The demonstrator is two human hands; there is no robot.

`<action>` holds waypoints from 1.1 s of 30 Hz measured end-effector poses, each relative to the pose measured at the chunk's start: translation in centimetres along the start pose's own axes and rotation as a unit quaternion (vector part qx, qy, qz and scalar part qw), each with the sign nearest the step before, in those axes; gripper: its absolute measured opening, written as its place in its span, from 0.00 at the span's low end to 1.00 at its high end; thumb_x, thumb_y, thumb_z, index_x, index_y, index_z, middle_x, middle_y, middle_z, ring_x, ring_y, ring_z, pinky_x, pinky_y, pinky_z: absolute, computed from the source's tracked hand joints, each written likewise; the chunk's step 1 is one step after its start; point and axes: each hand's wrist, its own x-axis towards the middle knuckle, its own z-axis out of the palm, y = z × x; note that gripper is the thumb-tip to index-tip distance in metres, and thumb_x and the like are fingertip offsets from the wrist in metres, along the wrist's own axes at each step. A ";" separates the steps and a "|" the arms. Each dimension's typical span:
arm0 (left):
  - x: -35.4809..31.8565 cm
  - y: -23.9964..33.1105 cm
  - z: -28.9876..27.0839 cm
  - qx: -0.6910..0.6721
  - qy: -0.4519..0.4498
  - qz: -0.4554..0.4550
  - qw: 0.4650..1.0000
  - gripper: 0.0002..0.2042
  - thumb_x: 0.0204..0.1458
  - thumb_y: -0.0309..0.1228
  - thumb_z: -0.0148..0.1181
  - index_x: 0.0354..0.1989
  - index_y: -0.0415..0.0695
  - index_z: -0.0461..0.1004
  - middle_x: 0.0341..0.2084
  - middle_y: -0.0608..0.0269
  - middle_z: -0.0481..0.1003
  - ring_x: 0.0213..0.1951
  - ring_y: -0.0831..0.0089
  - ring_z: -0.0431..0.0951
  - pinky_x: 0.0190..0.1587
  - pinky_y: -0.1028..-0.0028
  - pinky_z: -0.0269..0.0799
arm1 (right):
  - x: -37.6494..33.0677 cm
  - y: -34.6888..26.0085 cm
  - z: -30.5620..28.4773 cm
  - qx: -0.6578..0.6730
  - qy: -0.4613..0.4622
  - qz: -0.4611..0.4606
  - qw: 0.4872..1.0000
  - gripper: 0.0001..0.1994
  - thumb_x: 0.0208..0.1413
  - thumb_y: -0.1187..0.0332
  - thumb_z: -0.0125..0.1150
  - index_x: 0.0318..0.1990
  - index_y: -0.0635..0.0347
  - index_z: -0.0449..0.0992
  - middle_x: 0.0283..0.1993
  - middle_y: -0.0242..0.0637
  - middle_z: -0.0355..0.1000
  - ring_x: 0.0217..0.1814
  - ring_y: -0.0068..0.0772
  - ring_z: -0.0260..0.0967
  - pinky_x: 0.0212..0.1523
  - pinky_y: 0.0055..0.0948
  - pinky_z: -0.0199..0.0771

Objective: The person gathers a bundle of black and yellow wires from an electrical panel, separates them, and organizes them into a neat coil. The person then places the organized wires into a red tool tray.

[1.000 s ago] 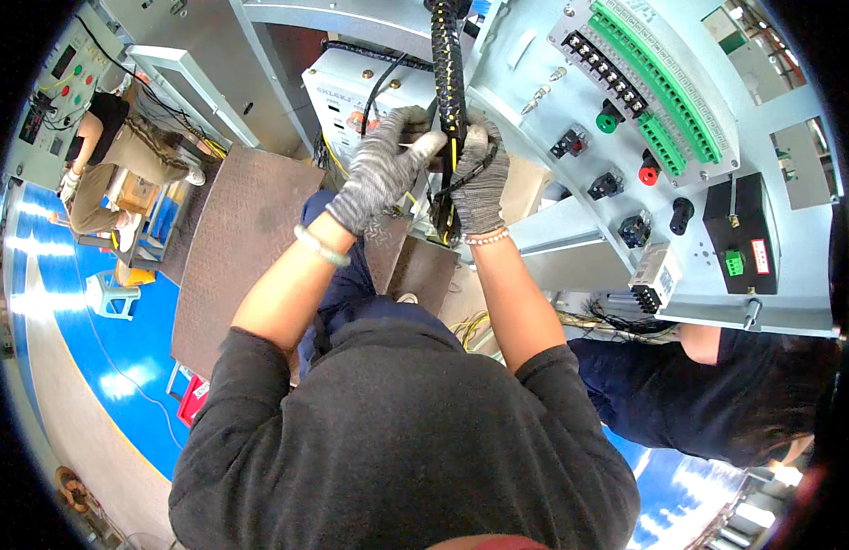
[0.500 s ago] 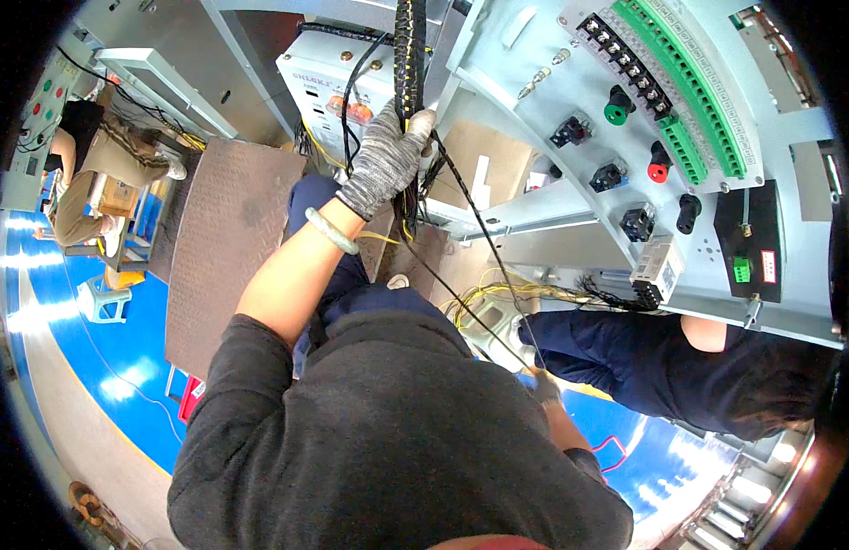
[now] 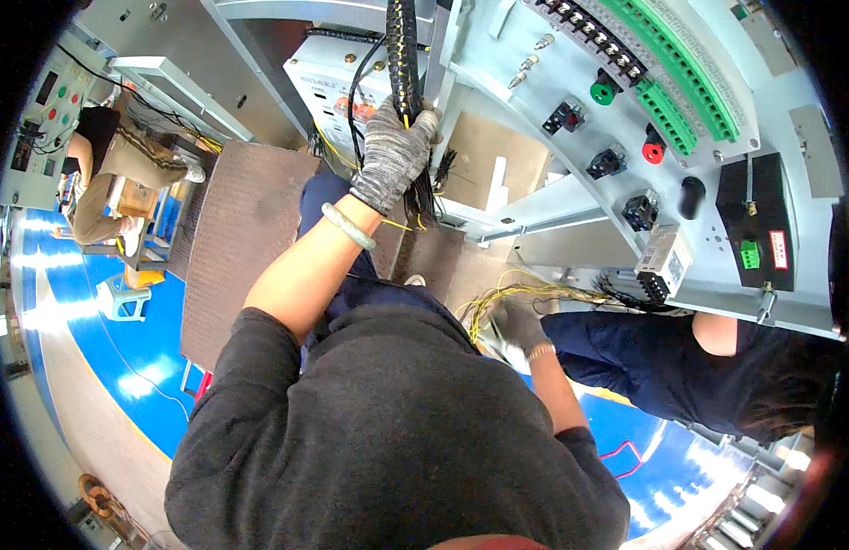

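Note:
My left hand [image 3: 394,151], in a grey knit glove, is wrapped round a thick black-sleeved wire harness [image 3: 403,55] that hangs down from the top of the view. Below its fist the harness splits into loose black wire ends [image 3: 421,197] with a few yellow ones. My right hand [image 3: 520,328], gloved as well, is low on the right, beside a bundle of yellow wires [image 3: 493,298]. Its fingers are smeared and partly merge with the background, so its grip does not show.
An open cabinet panel [image 3: 571,82] with green terminal strips [image 3: 685,73] stands at right. A co-worker in dark clothes [image 3: 662,367] is close by my right arm. A light metal box [image 3: 337,87] sits behind the harness; a brown board [image 3: 246,247] lies left. Another person [image 3: 122,174] sits far left.
My right hand has moved up and inward from the lower right to the yellow wires. The long black wires stretched towards it are no longer visible. My left hand keeps its hold.

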 end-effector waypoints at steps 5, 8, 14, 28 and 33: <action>-1.4 1.8 -2.4 -0.209 -0.273 0.001 0.939 0.24 0.43 0.30 0.58 0.51 0.38 0.65 0.43 0.57 0.72 0.46 0.68 0.74 0.50 0.68 0.70 | 2.5 -17.0 -15.8 0.313 0.458 -0.309 0.773 0.23 0.46 0.60 0.63 0.46 0.66 0.69 0.41 0.44 0.72 0.43 0.35 0.71 0.45 0.30 0.69; -0.5 1.6 -3.4 -0.063 -0.289 0.080 0.952 0.25 0.44 0.23 0.54 0.56 0.37 0.61 0.45 0.59 0.71 0.48 0.68 0.73 0.52 0.69 0.68 | 5.6 -18.6 -18.7 0.399 0.229 -0.288 0.840 0.17 0.45 0.61 0.63 0.38 0.64 0.73 0.31 0.38 0.73 0.34 0.28 0.70 0.40 0.28 0.70; 0.9 2.1 -4.0 0.335 -0.103 0.424 0.835 0.12 0.49 0.30 0.54 0.42 0.40 0.70 0.36 0.49 0.72 0.38 0.51 0.73 0.42 0.62 0.69 | 3.9 -18.3 -22.4 0.575 -0.075 -0.389 0.716 0.17 0.45 0.58 0.65 0.35 0.62 0.71 0.24 0.31 0.69 0.26 0.24 0.68 0.25 0.23 0.70; -8.6 7.6 -1.1 0.354 -0.158 0.284 0.877 0.12 0.51 0.33 0.56 0.37 0.37 0.72 0.28 0.47 0.74 0.32 0.50 0.75 0.35 0.61 0.70 | 7.3 -20.3 -18.3 0.654 0.247 -0.363 0.616 0.13 0.59 0.61 0.52 0.46 0.58 0.68 0.24 0.32 0.65 0.28 0.18 0.64 0.24 0.27 0.67; -8.2 7.7 -2.5 0.245 -0.199 0.296 0.902 0.12 0.52 0.32 0.56 0.40 0.37 0.72 0.32 0.52 0.75 0.38 0.60 0.75 0.41 0.68 0.69 | 5.7 -20.4 -20.4 0.637 0.269 -0.325 0.645 0.17 0.61 0.56 0.46 0.39 0.62 0.72 0.25 0.27 0.68 0.25 0.16 0.63 0.24 0.19 0.65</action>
